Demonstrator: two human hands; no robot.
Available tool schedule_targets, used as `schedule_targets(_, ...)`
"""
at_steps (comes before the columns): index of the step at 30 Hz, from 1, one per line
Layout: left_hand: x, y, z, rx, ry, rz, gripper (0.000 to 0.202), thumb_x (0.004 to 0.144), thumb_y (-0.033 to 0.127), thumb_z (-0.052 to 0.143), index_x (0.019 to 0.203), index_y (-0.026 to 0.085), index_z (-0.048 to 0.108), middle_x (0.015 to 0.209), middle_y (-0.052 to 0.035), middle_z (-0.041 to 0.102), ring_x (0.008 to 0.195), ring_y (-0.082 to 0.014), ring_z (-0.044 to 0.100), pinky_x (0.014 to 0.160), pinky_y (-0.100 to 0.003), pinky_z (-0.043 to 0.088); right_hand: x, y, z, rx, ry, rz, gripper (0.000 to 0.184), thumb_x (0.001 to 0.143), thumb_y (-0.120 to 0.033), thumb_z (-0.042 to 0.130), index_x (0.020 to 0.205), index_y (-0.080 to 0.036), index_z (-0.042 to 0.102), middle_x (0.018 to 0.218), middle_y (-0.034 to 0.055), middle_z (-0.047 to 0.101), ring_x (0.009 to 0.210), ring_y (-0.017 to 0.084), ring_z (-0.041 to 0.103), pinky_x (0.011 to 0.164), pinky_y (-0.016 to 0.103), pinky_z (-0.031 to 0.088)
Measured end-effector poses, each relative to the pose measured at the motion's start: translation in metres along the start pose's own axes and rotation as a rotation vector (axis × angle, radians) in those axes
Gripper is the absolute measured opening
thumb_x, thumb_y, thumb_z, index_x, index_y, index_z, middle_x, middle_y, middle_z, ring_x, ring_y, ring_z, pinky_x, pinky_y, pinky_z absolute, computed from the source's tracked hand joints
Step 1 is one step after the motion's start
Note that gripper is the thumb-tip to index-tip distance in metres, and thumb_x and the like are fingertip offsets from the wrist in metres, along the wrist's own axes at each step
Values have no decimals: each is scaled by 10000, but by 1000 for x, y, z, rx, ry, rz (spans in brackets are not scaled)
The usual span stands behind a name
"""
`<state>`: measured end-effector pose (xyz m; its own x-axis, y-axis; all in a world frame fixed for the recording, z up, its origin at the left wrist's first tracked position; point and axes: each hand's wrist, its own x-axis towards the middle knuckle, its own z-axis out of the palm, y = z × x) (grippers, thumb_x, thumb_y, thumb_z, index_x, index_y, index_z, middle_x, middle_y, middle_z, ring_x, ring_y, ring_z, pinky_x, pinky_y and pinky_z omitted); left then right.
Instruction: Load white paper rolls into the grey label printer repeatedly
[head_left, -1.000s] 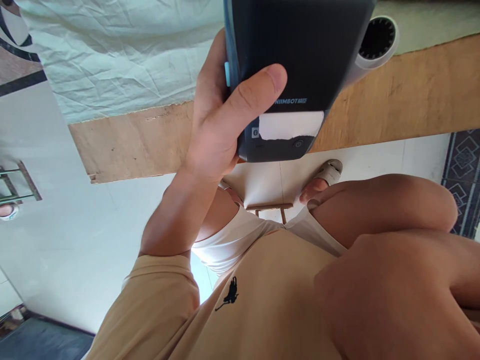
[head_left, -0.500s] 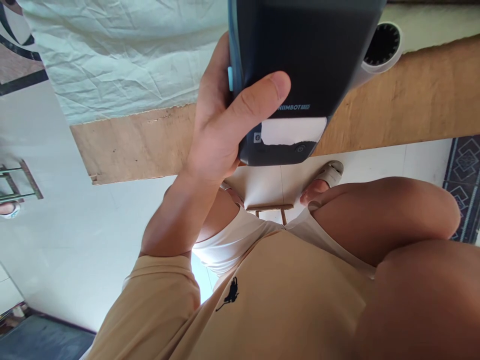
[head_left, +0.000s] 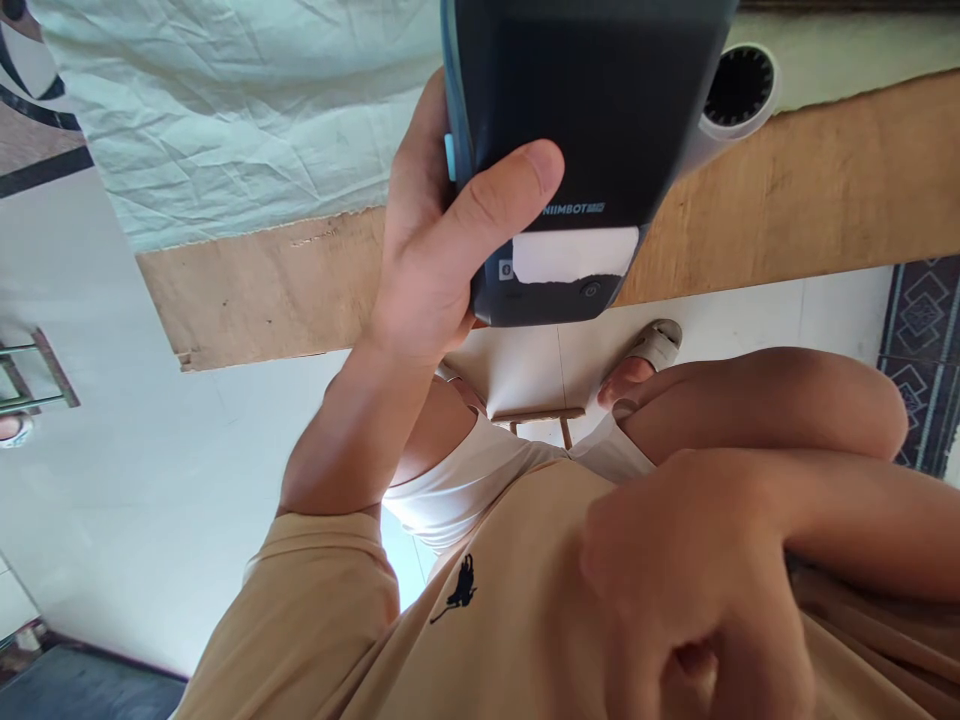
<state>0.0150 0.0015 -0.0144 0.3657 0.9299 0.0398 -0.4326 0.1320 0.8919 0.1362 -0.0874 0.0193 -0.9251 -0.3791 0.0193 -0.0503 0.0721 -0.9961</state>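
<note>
My left hand [head_left: 457,220] is wrapped round a black handheld label printer [head_left: 585,110] marked NIIMBOT, holding it up over the table edge. The thumb lies across its front face; the other fingers are hidden behind it. A white paper label [head_left: 574,255] with a torn-looking lower edge is on the printer's lower front, just above a power button. In front of my chest is my right hand [head_left: 690,560], closed, its fingers curled down. Whatever those fingers hold, if anything, is out of sight. It is apart from the printer.
A wooden table [head_left: 787,200] partly covered by a pale green cloth [head_left: 225,110] lies in front of me. Behind the printer's right side is a white cylinder with a black, notched top [head_left: 741,85]. My legs are beneath the table edge; a patterned dark floor border [head_left: 919,350] runs at right.
My right hand has come down into clear view before my chest, fingers curled; earlier only a large blurred part of that arm showed. The printer in my left hand has shifted slightly left in view.
</note>
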Motion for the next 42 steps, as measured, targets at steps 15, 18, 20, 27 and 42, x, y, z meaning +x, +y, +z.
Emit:
schedule_targets(15, -1, 9, -3, 19, -10, -78, 131, 738, 190, 532, 862, 191, 491, 799, -18, 500, 712, -81, 498, 611, -205, 423, 36, 68, 30, -272, 317, 882, 488, 787, -458, 326, 1024, -49, 447, 929, 54, 485, 955, 3, 441, 901, 208, 438)
schedule_targets(18, -1, 7, -2, 8, -23, -42, 209, 688, 228, 592, 866, 176, 497, 785, -33, 521, 693, -102, 502, 577, -223, 433, 33, 68, 27, -319, 291, 929, 488, 790, -449, 326, 1039, -45, 440, 941, 60, 483, 967, 7, 439, 907, 209, 437)
schedule_targets(20, 0, 5, -2, -7, -28, -17, 260, 652, 239, 629, 874, 175, 510, 791, -39, 540, 707, -117, 512, 583, -240, 444, 31, 68, 24, -344, 283, 960, 490, 790, -448, 325, 1046, -44, 437, 942, 61, 483, 971, 9, 439, 910, 212, 437)
schedule_targets(27, -2, 2, 6, -14, 35, 18, 147, 727, 211, 543, 866, 184, 504, 720, -17, 527, 651, -107, 520, 519, -223, 411, 33, 74, 27, -362, 230, 1031, 492, 790, -451, 324, 1052, -50, 434, 952, 59, 482, 975, 9, 439, 911, 214, 438)
schedule_targets(42, -2, 4, 8, 24, 25, -8, 114, 777, 221, 462, 884, 184, 476, 816, -33, 596, 1075, -229, 542, 737, -278, 518, 41, 85, 40, -347, 167, 1053, 485, 795, -444, 316, 1060, -54, 433, 977, 62, 478, 1002, 16, 431, 932, 227, 431)
